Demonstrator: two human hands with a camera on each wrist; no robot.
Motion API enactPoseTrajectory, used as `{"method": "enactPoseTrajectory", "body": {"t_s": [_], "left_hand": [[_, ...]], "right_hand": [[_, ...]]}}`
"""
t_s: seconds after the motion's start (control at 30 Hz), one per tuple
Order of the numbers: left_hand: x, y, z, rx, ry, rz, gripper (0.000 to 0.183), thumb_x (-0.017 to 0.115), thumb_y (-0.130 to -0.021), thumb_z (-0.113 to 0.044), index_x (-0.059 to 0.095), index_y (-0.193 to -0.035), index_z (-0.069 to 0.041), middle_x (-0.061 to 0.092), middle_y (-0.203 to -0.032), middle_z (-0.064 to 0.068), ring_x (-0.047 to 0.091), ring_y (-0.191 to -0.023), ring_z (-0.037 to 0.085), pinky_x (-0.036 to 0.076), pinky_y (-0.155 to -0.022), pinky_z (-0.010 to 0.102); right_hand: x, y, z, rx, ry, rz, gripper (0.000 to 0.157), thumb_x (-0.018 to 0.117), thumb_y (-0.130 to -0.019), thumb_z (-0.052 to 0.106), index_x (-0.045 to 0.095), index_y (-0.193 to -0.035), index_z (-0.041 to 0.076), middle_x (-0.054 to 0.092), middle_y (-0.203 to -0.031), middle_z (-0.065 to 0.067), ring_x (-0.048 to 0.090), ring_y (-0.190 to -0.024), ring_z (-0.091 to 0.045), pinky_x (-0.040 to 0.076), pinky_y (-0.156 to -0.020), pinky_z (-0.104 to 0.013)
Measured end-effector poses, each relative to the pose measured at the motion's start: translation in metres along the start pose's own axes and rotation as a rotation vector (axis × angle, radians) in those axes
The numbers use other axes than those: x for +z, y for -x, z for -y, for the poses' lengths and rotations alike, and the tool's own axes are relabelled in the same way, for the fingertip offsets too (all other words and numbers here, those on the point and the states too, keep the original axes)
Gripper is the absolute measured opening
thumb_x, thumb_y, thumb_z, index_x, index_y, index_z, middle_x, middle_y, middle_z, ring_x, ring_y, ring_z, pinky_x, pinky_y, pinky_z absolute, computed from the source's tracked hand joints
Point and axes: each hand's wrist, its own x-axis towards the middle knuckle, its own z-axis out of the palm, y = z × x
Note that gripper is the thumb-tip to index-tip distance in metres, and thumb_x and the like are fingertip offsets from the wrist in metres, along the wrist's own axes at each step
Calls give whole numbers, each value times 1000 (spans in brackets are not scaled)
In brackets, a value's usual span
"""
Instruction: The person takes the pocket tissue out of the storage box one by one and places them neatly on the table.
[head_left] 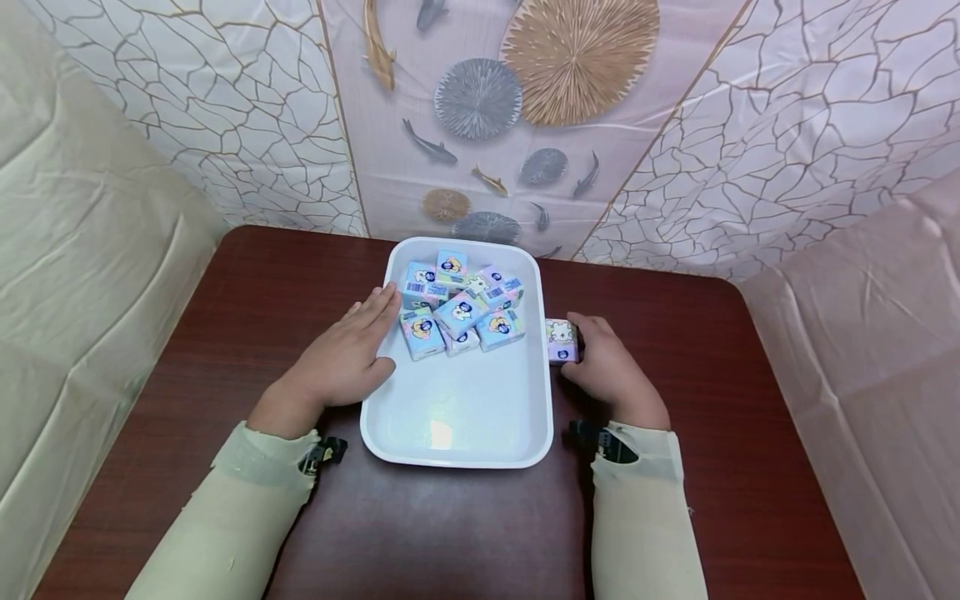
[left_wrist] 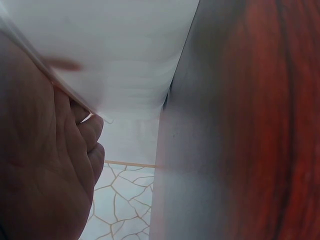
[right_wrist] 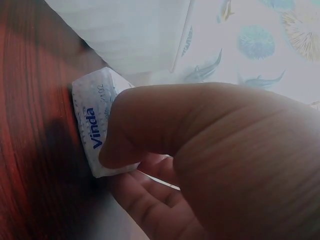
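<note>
A white tray (head_left: 457, 408) lies on the table, with several small tissue packs (head_left: 461, 314) heaped in its far half. My left hand (head_left: 337, 358) rests on the tray's left rim, fingers straight and together, thumb reaching over the inside. In the left wrist view the fingers (left_wrist: 75, 135) lie along the tray's outer wall (left_wrist: 125, 65). Beside the tray's right wall, my right hand (head_left: 611, 367) grips one more tissue pack (head_left: 561, 340) between thumb and fingers. The right wrist view shows this pack, marked "Vinda", low at the table surface; the fingers partly cover it.
The dark brown wooden table (head_left: 720, 400) extends on both sides of the tray and in front of it. A patterned cloth (head_left: 480, 192) hangs behind the table's far edge. Pale cloth (head_left: 75, 292) hangs along the left and right sides.
</note>
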Motion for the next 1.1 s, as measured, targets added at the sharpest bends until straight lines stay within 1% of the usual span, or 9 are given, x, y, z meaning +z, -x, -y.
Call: {"method": "enactPoseTrajectory", "body": {"t_s": [0.23,0.37,0.5,0.7,0.8,0.9,1.0,1.1], "left_hand": [[1,-1,0,-3,9,0,90,52,-108,-32,4,-182,-15,-6,-192,-2,-2,-179,26,12,-144,57],[1,-1,0,-2,7,8,90,51,-108,-33,2,-182,-15,-8,-191,-4,-3,-179,26,12,-144,57],[1,-1,0,-1,11,2,90,53,-108,-33,3,-182,-15,-7,-191,-4,-2,-179,26,12,-144,57],[2,-1,0,-1,4,-4,90,53,-108,-31,5,-182,-14,-6,-191,-3,-2,-179,27,12,-144,57],[1,-1,0,-4,5,-3,90,53,-108,-31,5,-182,-14,-6,-191,-3,-2,-179,26,12,-144,57],[1,-1,-1,0,3,-4,90,53,-108,-31,5,-182,-14,-5,-192,-1,-1,-179,28,12,-144,58],[0,0,-1,4,1,-4,90,53,-108,-31,4,-182,-13,-5,-192,-1,-1,-179,28,12,-144,58],[0,0,-1,1,4,-5,91,54,-108,-31,4,-182,-14,-6,-192,-1,-2,-179,27,12,-144,57]], "right_hand": [[1,-2,-4,-5,6,3,90,73,-94,6,34,-175,3,40,-173,-26,54,-140,-40,51,-121,-60],[2,-3,-5,-3,0,5,92,74,-94,8,32,-177,4,39,-174,-26,54,-141,-40,51,-120,-59],[3,-3,-6,-1,-9,11,95,75,-93,10,30,-178,6,37,-176,-25,54,-141,-39,51,-119,-58],[0,1,-2,21,-8,13,98,78,-94,15,29,-179,8,36,-177,-24,53,-146,-40,48,-125,-60],[-5,4,1,34,-8,-9,98,79,-94,16,30,-179,10,34,-179,-22,50,-152,-42,45,-129,-64],[-10,8,3,36,-13,-46,96,81,-96,18,32,-179,13,33,-180,-21,47,-157,-44,42,-130,-67],[-15,12,5,8,-8,-89,94,82,-97,20,35,-178,13,35,-180,-22,44,-160,-45,42,-129,-69],[-20,15,7,-37,2,-141,90,82,-97,22,40,-176,12,38,-178,-22,46,-159,-45,44,-128,-69]]}}
